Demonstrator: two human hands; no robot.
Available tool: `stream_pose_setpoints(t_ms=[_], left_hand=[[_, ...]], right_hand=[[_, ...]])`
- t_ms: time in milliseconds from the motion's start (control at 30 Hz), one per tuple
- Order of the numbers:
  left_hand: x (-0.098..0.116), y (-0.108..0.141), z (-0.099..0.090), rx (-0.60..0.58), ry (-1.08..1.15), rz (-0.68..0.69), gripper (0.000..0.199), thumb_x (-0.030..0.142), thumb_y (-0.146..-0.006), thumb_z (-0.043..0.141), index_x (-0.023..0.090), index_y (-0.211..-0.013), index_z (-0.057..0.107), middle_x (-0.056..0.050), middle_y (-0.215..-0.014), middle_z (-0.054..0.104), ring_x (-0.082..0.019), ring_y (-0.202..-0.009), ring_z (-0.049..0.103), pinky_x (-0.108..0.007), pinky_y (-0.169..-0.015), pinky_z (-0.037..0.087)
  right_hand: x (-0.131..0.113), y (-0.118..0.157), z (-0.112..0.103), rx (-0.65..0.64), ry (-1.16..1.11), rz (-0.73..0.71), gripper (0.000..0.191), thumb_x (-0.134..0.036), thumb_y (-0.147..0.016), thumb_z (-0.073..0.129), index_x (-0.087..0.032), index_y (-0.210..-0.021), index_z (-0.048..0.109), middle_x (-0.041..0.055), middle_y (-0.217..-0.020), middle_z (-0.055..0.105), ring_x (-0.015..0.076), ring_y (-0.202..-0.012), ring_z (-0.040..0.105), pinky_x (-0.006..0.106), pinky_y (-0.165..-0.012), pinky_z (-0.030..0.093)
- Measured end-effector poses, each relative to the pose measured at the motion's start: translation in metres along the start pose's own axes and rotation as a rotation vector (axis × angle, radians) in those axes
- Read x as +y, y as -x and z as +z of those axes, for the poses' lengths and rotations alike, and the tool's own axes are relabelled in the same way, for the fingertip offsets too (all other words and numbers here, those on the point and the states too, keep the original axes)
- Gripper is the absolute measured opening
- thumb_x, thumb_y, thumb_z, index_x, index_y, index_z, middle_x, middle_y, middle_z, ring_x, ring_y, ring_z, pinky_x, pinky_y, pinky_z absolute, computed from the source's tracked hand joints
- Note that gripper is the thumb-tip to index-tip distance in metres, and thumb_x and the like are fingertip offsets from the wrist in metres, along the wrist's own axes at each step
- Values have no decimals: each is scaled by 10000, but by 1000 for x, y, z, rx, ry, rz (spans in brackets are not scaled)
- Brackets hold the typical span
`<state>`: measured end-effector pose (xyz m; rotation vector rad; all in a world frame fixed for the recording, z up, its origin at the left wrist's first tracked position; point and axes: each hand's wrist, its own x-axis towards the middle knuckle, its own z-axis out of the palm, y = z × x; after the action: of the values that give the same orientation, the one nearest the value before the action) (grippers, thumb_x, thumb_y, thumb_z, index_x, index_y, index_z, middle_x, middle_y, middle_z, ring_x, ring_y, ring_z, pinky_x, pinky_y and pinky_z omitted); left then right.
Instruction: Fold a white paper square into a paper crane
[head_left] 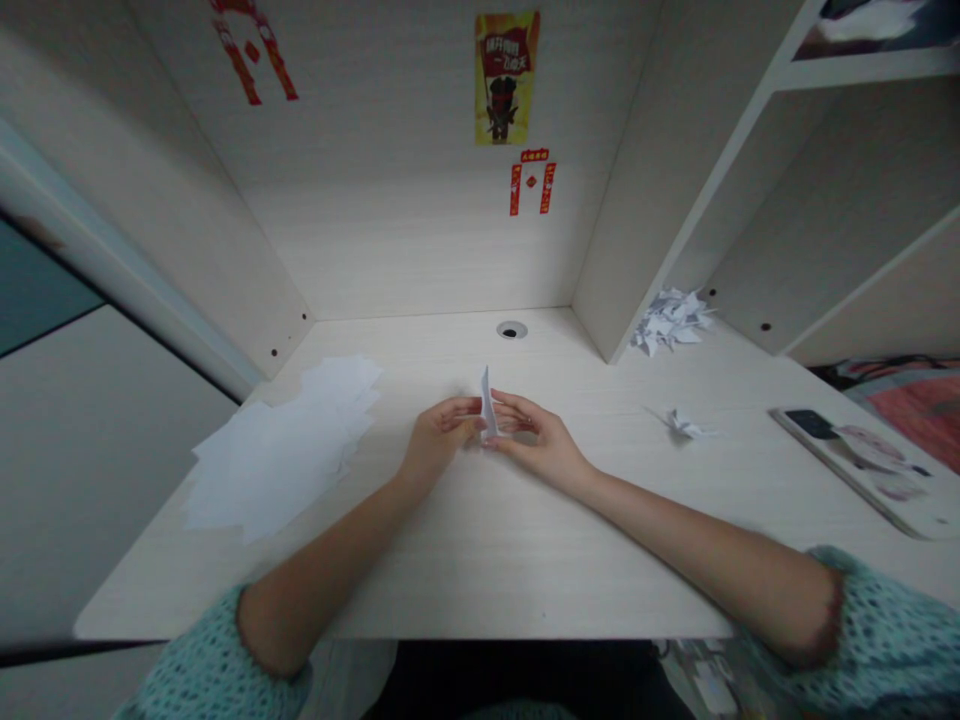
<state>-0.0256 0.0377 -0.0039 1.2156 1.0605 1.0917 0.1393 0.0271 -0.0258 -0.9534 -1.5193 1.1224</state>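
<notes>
Between both hands, over the middle of the desk, a small folded piece of white paper [488,402] stands on edge, its pointed top sticking up. My left hand [442,428] pinches it from the left with thumb and fingers. From the right, my right hand [536,432] grips the same paper, thumb low and fingers behind. Finer folds are too small to make out. To the right of my hands lies a folded white paper crane [682,426] with thin points.
White paper sheets [285,450] lie spread in an overlapping pile at the left. Several folded white paper pieces [671,320] are heaped beside the upright panel [637,200]. A phone in a patterned case [870,470] rests at the right. A cable hole [512,329] sits at the back.
</notes>
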Motion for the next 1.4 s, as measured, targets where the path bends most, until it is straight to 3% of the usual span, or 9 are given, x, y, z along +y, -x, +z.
stream_pose_setpoints(t_ms=[200, 333, 433, 633, 800, 900, 1100, 1267, 1400], left_hand=[[0, -3, -4, 62, -78, 95, 233, 355, -675, 688, 193, -840, 721, -60, -884, 721, -200, -777, 653, -292, -721, 490], [-3, -6, -8, 79, -52, 86, 243, 330, -669, 699, 191, -867, 720, -72, -907, 724, -217, -808, 662, -320, -751, 493], [-4, -8, -10, 90, -59, 73, 209, 325, -656, 710, 181, -807, 725, -75, -885, 727, -223, -802, 665, -335, -756, 496], [-1, -8, -10, 108, -73, 114, 188, 304, -666, 696, 190, -814, 722, -69, -884, 726, -220, -830, 665, -351, -799, 491], [-1, -8, -14, 203, -76, 206, 376, 224, -674, 650, 242, -1049, 657, -56, -1104, 654, -201, -1005, 605, -306, -838, 475], [-5, -10, -14, 185, -53, 117, 399, 397, -765, 554, 234, -1124, 617, -75, -1075, 652, -214, -937, 623, -301, -723, 505], [-3, -9, -11, 81, 136, -62, 668, 665, -787, 351, 179, -1186, 576, -119, -919, 690, -211, -731, 661, -341, -710, 506], [2, -4, -8, 39, 118, -6, 662, 401, -689, 686, 212, -1285, 468, -66, -914, 681, -177, -776, 641, -312, -748, 500], [1, -4, -7, 2, 161, -15, 691, 305, -679, 715, 208, -1305, 438, -76, -968, 676, -170, -808, 622, -300, -746, 491]], right_hand=[[-1, -7, -13, 54, 20, -59, 347, -425, -819, 547, -235, -1100, 617, 43, -1147, 637, 223, -1066, 579, 369, -933, 437], [0, -13, -23, 154, 89, -70, 291, -441, -830, 519, -194, -861, 669, 23, -862, 682, 217, -843, 614, 320, -765, 469], [5, -19, -29, 146, 46, -37, 300, -458, -802, 550, -179, -781, 660, 2, -727, 654, 185, -702, 594, 278, -643, 452], [10, -25, -34, 119, 17, -23, 239, -398, -781, 585, -195, -842, 696, 10, -789, 703, 192, -732, 631, 303, -682, 478], [3, -16, -38, 225, 286, -334, 228, -224, -829, 521, -286, -934, 714, 28, -1010, 702, 210, -979, 618, 393, -889, 456], [-1, -12, -42, 198, 471, -507, 317, -171, -843, 497, -350, -1038, 672, 3, -1135, 655, 214, -1059, 578, 436, -930, 437], [0, -10, -42, 225, 591, -583, 377, -146, -849, 494, -398, -1095, 631, -24, -1164, 638, 234, -1083, 536, 477, -937, 423], [0, -9, -39, 251, 548, -581, 383, -134, -842, 505, -395, -1090, 635, -9, -1159, 639, 230, -1057, 541, 476, -933, 415], [-3, -10, -35, 297, 448, -514, 344, -153, -820, 540, -355, -1077, 648, 18, -1149, 637, 220, -1059, 555, 458, -951, 410]])
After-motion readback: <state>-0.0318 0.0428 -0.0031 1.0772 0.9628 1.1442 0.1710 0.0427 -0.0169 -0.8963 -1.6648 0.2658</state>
